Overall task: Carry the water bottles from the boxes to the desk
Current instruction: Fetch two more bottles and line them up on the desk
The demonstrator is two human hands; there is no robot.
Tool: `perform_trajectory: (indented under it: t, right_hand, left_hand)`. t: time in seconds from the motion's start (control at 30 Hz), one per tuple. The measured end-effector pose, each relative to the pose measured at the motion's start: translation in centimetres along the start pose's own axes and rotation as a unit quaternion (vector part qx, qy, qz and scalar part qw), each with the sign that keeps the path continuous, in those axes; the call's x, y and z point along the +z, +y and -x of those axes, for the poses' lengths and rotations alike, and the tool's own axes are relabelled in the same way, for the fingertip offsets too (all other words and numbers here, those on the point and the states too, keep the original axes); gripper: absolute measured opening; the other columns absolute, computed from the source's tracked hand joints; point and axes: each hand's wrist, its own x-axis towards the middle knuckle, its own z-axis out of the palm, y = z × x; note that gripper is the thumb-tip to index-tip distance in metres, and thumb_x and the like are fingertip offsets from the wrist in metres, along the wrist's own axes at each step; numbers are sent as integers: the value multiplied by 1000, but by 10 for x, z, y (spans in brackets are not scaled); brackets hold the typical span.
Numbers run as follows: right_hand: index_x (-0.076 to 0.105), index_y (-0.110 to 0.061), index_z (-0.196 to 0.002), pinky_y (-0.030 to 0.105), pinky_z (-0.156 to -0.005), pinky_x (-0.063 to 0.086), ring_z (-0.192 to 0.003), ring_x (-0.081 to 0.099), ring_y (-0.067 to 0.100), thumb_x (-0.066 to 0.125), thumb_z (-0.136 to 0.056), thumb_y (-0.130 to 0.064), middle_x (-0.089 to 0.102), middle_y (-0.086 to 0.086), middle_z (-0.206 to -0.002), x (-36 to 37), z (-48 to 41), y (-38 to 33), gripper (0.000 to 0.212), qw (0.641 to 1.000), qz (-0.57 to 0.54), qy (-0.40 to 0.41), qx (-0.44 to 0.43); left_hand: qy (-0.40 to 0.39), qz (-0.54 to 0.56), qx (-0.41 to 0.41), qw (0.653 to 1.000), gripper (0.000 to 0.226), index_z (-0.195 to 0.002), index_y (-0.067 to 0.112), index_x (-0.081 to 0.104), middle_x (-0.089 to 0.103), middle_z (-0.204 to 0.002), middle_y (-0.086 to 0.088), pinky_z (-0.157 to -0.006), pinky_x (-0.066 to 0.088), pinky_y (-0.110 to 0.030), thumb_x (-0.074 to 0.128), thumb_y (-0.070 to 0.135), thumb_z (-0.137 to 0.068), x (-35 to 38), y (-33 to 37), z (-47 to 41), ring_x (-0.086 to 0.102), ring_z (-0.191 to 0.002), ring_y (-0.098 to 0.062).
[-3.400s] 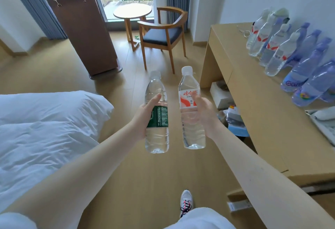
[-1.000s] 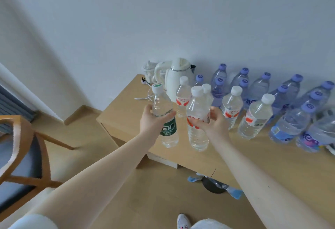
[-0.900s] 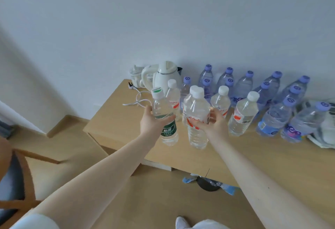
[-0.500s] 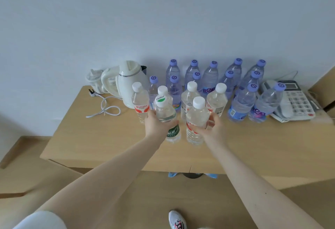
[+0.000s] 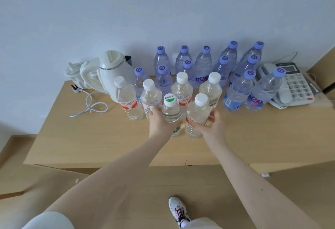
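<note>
Soft, even, bright indoor light, cool bluish cast on the wall (image 5: 163,11), faint shadows behind the bottles (image 5: 203,65) along the back edge of the desk (image 5: 90,138), gentle sheen on the kettle (image 5: 116,73), wide-angle bowing toward frame edges, slight overall softness

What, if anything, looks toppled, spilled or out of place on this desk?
Nothing stands out. All the clear plastic bottles on the light wooden desk are upright and capped, including the green-labelled bottle in the left hand and the red-labelled bottle in the right hand. No water shows on the surface. The white power cord lies loosely looped, unplugged.
</note>
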Motion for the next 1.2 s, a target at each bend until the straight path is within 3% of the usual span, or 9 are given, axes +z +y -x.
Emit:
perform_trajectory:
  t: [0.1, 0.3, 0.43, 0.6, 0.8, 0.9, 1.03, 1.1, 1.2]
  right_hand:
    - [49, -39, -102, 30, -93, 45, -105, 55, 7, 90, -65, -21, 60, -15, -108, 0, 1, 3, 58, 1000, -2, 0, 1]
    - [47, -30, -116, 25, -91, 44, -101, 53, -6, 87, -69, -17, 57, -17, -109, 0, 5, 5, 63, 1000, -6, -12, 13]
    - [44, -30, -120, 24, -92, 42, -106, 52, 2, 86, -71, -18, 56, -14, -113, 0, 7, 6, 65, 1000, 6, -19, 23]
    - [36, -18, -142, 22, -96, 32, -124, 43, 9, 86, -72, -22, 47, -6, -133, -1, 26, 10, 86, 998, 46, -8, 42]
    - [40, -12, -139, 24, -89, 35, -125, 47, 19, 74, -85, -32, 48, 5, -138, 2, 70, 2, 67, 988, 138, -6, 68]
    - [41, -11, -139, 30, -93, 38, -126, 47, 23, 63, -92, -38, 48, 6, -139, 6, 99, -4, 59, 972, 224, -19, 73]
    - [33, -11, -146, 39, -102, 41, -128, 45, 27, 53, -95, -43, 47, 8, -142, 9, 147, -18, 63, 943, 324, -33, 73]
    - [35, -13, -145, 41, -100, 43, -125, 47, 28, 47, -96, -49, 49, 8, -139, 7, 175, -24, 62, 910, 404, -46, 80]
    - [45, -16, -138, 40, -97, 42, -122, 48, 26, 39, -96, -57, 53, 5, -134, -2, 218, -25, 59, 852, 514, -49, 81]
  left_hand:
    - [-7, -13, 7, 1000, 67, -121, 9, 40, 38, -120, -2, -85, 34, -25, 84, 17, -71, 1, -4, 2, 39, -102, -15]
    - [-17, -56, 24, 998, 64, -122, 6, 41, 42, -122, -6, -85, 31, -20, 81, 17, -74, -1, -17, 4, 38, -102, -13]
    - [-22, -64, 28, 997, 63, -122, 7, 41, 42, -123, -5, -84, 34, -23, 81, 19, -75, -2, -18, 4, 42, -104, -15]
    - [-57, -52, -6, 997, 85, -137, 10, 34, 45, -134, -6, -87, 41, -27, 84, 30, -72, -12, -30, 10, 49, -117, -18]
    - [-140, -102, 2, 985, 61, -133, 14, 41, 53, -125, -4, -76, 41, -28, 70, 38, -85, -46, -43, 32, 52, -100, -17]
    - [-226, -163, 11, 960, 51, -126, 14, 46, 56, -120, -4, -76, 42, -28, 65, 43, -88, -66, -50, 49, 54, -95, -19]
    - [-326, -253, 39, 910, 45, -118, 12, 54, 57, -122, -9, -86, 45, -32, 62, 45, -90, -90, -63, 74, 54, -102, -22]
    - [-365, -327, 71, 869, 45, -119, 14, 54, 56, -125, -7, -92, 44, -33, 60, 48, -90, -98, -68, 90, 53, -107, -22]
    - [-397, -442, 151, 790, 45, -121, 13, 53, 56, -125, -5, -87, 41, -29, 55, 48, -93, -102, -71, 119, 51, -106, -21]
